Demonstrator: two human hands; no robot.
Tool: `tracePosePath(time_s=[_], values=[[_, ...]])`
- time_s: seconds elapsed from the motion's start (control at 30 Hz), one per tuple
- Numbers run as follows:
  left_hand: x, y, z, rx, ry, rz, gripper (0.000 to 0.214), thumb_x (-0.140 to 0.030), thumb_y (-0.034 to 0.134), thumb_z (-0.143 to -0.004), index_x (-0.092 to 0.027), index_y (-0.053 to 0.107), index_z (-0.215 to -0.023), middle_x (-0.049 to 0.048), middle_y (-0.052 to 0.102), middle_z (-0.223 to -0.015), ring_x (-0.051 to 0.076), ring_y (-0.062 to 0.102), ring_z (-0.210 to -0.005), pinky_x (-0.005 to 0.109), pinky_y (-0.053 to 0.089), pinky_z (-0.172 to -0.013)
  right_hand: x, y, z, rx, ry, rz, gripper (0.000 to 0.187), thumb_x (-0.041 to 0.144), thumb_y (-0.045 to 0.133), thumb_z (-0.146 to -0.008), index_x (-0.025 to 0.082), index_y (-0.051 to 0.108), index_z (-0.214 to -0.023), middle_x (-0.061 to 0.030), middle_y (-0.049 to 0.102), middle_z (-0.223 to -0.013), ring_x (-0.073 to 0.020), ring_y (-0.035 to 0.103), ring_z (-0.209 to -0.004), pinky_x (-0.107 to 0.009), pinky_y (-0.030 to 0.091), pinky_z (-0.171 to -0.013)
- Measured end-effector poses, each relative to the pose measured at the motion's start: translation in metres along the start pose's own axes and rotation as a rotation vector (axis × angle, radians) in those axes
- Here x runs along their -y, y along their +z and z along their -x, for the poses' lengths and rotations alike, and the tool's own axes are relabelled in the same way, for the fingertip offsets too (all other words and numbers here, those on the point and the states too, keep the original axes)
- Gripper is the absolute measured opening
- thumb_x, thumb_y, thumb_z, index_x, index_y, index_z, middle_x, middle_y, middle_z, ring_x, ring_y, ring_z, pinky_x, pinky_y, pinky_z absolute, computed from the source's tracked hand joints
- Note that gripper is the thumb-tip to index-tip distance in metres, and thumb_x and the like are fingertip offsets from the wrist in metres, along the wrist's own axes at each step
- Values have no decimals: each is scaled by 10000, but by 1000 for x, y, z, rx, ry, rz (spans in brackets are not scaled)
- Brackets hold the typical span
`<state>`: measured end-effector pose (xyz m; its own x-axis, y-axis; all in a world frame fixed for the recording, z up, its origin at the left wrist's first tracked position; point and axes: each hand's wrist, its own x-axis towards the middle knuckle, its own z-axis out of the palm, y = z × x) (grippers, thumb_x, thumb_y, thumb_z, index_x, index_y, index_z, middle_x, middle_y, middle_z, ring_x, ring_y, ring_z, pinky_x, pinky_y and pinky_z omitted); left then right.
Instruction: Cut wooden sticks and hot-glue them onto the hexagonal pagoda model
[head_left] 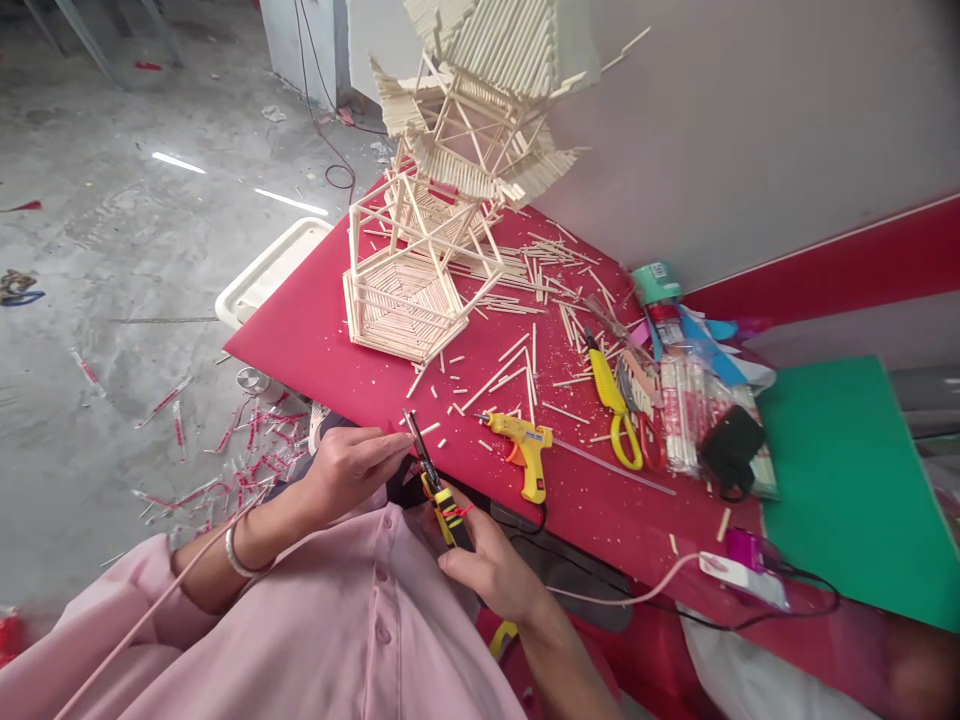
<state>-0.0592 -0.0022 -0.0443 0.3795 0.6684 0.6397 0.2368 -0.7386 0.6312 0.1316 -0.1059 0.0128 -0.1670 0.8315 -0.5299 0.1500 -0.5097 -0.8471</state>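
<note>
My right hand (489,568) is closed round the yellow-and-black handles of a pair of cutting pliers (433,480), jaws pointing up toward the red table's edge. My left hand (352,465) pinches something thin at the plier jaws; it is too small to name. Both hands are just in front of the red table (315,340), above my pink shirt. A tall model made of thin wooden sticks (442,200) stands at the table's far end. A yellow glue gun (523,447) lies close to the right of the pliers.
Loose sticks and cut bits (525,330) litter the table. Yellow-handled scissors (616,405), packets of sticks (686,410), a tape roll (655,282) and a black plug (731,445) lie to the right. A green sheet (855,480) lies beyond. Red scraps cover the floor (240,450).
</note>
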Motion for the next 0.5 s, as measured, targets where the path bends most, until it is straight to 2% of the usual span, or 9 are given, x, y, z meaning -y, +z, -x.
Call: tracePosePath(time_s=[0.1, 0.17, 0.33, 0.5], values=[[-2, -2, -5, -37, -33, 8, 38, -174, 670, -897, -156, 693, -921, -7, 691, -634, 55, 557, -485, 144, 422, -503, 1, 5, -3, -64, -88, 60, 608, 106, 520, -608, 207, 602, -1202, -10, 645, -960, -208, 569, -942, -347, 458, -933], [-4, -3, -9, -36, -80, -2, 112, -236, 678, -900, -155, 678, -822, -23, 651, -579, 44, 496, -450, 141, 393, -483, 2, 8, -4, -109, -132, 98, 639, 102, 519, -605, 207, 598, -1230, -16, 654, -956, -220, 583, -974, -350, 461, -951], [-11, -9, -20, 97, -203, 135, 294, -232, 609, -939, -142, 627, -660, -58, 494, -469, 33, 366, -415, 138, 305, -429, 2, 12, -2, -145, -128, 105, 691, 114, 533, -628, 198, 564, -1313, -30, 678, -985, -235, 612, -1021, -357, 485, -957], [-13, -10, -27, 202, -353, 380, 271, -227, 578, -948, -126, 675, -717, -52, 490, -482, 43, 399, -441, 128, 322, -440, 3, 10, 1, -193, -142, 159, 794, 93, 508, -595, 219, 520, -1379, -47, 685, -1081, -247, 616, -1071, -374, 478, -974]])
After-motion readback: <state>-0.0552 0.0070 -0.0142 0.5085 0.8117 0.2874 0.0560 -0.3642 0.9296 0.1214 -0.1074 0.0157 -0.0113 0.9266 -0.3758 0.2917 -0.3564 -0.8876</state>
